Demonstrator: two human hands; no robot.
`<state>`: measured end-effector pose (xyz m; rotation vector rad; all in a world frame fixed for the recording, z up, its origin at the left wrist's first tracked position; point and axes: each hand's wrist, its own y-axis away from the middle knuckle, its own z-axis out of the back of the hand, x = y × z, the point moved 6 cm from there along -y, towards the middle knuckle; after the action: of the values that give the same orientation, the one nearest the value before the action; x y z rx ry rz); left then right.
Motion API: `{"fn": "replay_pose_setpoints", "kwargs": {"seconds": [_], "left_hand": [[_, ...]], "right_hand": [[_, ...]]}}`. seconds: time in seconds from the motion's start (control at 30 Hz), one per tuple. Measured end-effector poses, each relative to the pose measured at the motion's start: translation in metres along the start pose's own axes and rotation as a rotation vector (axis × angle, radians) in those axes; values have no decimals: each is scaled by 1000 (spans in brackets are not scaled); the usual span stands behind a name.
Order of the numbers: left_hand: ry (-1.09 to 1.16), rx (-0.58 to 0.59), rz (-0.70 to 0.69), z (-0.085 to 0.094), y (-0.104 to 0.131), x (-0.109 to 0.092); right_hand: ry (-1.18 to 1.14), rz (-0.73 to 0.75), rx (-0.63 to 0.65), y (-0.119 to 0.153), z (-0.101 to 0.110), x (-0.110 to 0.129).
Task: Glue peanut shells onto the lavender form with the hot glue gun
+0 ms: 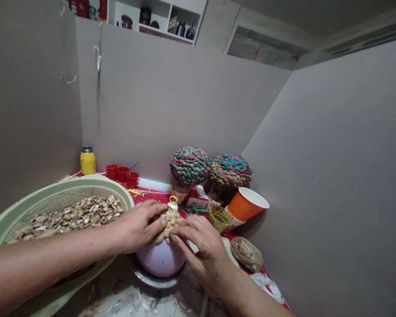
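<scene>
A round lilac object point(161, 259) rests in a metal bowl point(158, 282), its top covered with tan shell pieces point(169, 223). My left hand point(140, 224) lies against the left side of these pieces, its fingers loosely spread. At their right edge my right hand point(198, 240) has its thumb and fingertips pressed together; whatever may be between them is too small to name. A green strainer basket point(127, 198) full of broken shells point(75, 216) stands to the left, under my left forearm.
Behind stand a yellow jar point(87, 162), red cups point(122, 174) and two colourful shell-covered balls point(189, 165). On the right are an orange paper cup point(246, 206), a yellow-green cup point(218, 219) and coiled twine point(247, 254). Grey walls enclose the table.
</scene>
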<state>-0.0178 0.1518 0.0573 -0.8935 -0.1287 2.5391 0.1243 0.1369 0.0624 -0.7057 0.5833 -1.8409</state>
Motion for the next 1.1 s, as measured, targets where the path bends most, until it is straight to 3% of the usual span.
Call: {"fn": "replay_pose_setpoints", "kwargs": {"seconds": [0.27, 0.63, 1.1], "left_hand": [[-13, -11, -9, -2, 0, 2], [-51, -11, -5, -2, 1, 4], [-77, -18, 42, -2, 4, 8]], "right_hand": [[-39, -57, 60, -3, 2, 0], [24, 2, 63, 2, 0, -1], [-127, -45, -96, -2, 16, -6]]}}
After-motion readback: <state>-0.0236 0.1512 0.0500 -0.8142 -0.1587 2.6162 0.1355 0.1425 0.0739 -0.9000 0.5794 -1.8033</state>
